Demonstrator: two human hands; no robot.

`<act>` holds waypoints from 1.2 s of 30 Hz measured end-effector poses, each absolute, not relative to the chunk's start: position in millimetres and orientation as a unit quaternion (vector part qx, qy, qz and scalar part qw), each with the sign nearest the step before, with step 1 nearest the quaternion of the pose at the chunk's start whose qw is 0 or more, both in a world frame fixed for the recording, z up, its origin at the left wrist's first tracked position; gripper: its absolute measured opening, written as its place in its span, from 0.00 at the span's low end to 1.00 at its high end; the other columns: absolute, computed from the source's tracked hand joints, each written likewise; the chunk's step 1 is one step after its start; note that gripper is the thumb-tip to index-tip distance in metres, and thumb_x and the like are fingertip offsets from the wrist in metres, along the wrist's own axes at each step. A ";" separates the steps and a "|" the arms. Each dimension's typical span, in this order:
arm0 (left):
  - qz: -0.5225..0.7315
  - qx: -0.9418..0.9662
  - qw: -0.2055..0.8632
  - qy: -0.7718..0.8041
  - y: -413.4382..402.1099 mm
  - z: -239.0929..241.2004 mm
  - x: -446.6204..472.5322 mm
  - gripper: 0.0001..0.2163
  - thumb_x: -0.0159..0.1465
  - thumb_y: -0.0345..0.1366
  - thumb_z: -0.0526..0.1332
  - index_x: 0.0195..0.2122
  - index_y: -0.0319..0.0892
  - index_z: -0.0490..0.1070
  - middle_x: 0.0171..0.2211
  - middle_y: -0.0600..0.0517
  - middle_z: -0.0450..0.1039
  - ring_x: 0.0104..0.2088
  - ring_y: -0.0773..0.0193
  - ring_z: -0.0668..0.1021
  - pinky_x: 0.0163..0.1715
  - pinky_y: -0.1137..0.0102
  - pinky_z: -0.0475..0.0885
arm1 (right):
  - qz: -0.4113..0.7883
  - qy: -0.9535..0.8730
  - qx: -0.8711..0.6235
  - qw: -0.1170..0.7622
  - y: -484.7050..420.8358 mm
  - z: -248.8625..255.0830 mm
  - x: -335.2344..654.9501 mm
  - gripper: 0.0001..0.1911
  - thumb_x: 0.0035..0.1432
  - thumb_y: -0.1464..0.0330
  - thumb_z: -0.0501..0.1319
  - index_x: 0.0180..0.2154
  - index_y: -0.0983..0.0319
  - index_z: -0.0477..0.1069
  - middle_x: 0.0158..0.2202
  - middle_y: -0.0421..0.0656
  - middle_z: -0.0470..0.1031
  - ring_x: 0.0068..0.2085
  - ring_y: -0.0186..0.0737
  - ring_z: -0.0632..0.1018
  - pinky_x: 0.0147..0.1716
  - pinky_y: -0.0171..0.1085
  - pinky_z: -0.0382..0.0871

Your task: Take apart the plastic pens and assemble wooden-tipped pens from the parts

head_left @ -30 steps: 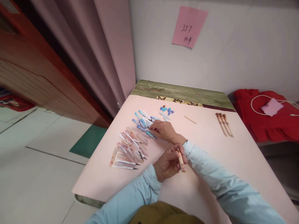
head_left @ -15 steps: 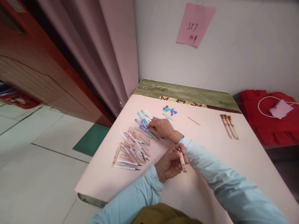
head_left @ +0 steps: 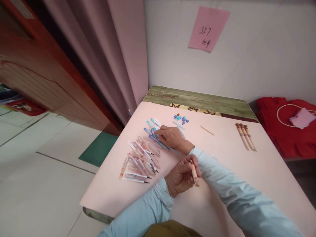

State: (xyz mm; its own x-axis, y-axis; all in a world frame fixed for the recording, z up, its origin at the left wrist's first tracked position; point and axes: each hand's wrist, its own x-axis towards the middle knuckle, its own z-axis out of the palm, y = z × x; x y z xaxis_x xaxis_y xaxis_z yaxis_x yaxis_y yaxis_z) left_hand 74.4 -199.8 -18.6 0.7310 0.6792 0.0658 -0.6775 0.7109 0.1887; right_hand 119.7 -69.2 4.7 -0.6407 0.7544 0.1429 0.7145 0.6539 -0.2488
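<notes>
My left hand (head_left: 181, 174) is closed around a peach-coloured pen barrel (head_left: 195, 176), which has a printed band and an open lower end tilted towards me. Crossing over in front of it, my right hand (head_left: 171, 136) is at a pile of blue pen parts (head_left: 150, 124). Its fingers are bent and the fingertips touch the pile; what they pinch is hidden. Beside this pile, nearer to me, lie several clear pinkish pen barrels (head_left: 138, 161) with white refills (head_left: 137, 177) among them.
Small blue caps (head_left: 184, 120) with one brown piece lie beyond my right hand. A thin beige stick (head_left: 207, 130) is to their right. Three brown-topped pens (head_left: 245, 136) lie side by side at the table's right. A red cloth (head_left: 274, 131) is beyond the right edge.
The view has shifted slightly. My right hand's fingers have moved a little within the blue pile, the index finger now stretched further over it. My left hand still holds the barrel.
</notes>
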 end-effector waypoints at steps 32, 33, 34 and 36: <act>0.376 0.101 0.921 0.009 -200.6 -18.1 75.2 0.13 0.58 0.38 0.70 0.35 0.36 0.68 0.25 0.50 0.77 0.16 0.73 0.75 0.13 0.83 0.63 | 0.070 -0.915 -0.386 0.091 -47.3 6.0 115.2 0.13 0.65 0.65 0.54 0.39 0.60 0.76 0.41 0.45 0.76 0.36 0.39 0.75 0.29 0.35 0.55; 0.376 0.102 0.921 0.007 -200.6 -18.8 75.1 0.13 0.58 0.38 0.69 0.35 0.36 0.68 0.25 0.50 0.77 0.15 0.73 0.74 0.13 0.83 0.62 | 0.074 -0.917 -0.378 0.098 -46.8 5.0 112.8 0.13 0.66 0.64 0.54 0.40 0.60 0.76 0.41 0.45 0.76 0.36 0.38 0.75 0.30 0.34 0.55; 0.376 0.104 0.921 0.004 -200.4 -19.5 75.0 0.12 0.58 0.38 0.69 0.35 0.36 0.68 0.25 0.50 0.77 0.14 0.74 0.73 0.12 0.83 0.61 | 0.078 -0.922 -0.365 0.103 -46.0 4.4 110.2 0.14 0.67 0.63 0.53 0.40 0.60 0.76 0.41 0.44 0.76 0.37 0.38 0.75 0.30 0.34 0.56; 0.379 0.107 0.919 0.003 -200.0 -20.4 74.5 0.12 0.58 0.38 0.69 0.34 0.36 0.68 0.24 0.50 0.77 0.14 0.74 0.73 0.11 0.83 0.60 | 0.081 -0.935 -0.329 0.102 -44.1 4.7 105.4 0.14 0.68 0.64 0.52 0.40 0.59 0.76 0.41 0.44 0.76 0.37 0.36 0.75 0.31 0.34 0.57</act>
